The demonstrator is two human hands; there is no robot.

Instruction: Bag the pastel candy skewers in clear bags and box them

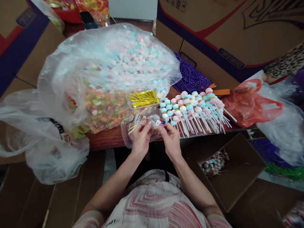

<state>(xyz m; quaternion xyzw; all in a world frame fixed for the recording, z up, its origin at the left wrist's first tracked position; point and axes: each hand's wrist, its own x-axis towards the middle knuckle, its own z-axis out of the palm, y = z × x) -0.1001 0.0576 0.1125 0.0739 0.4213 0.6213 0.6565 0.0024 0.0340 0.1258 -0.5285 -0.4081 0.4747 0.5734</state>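
Note:
My left hand (141, 139) and my right hand (171, 139) are close together at the table's front edge. Between them they pinch a small clear printed plastic bag (156, 121), thumbs on top, one hand at each side. Beneath and to the left is a shallow clear plastic tray (125, 134) with more printed bags in it. Just beyond, a clear box holds gold twist ties (144, 98). To the right lies a pile of marshmallow skewers (190, 106), pink, blue and white pieces on white sticks pointing towards me.
A large clear bag of pastel marshmallows (135, 53) and a heap of orange-yellow gummy candies (106, 109) fill the table's left. Purple beads (190, 74) and a red plastic bag (251, 103) lie right. Below right, an open carton (235, 171) contains wrapped sweets. Someone's leopard-print sleeve (288, 61) shows far right.

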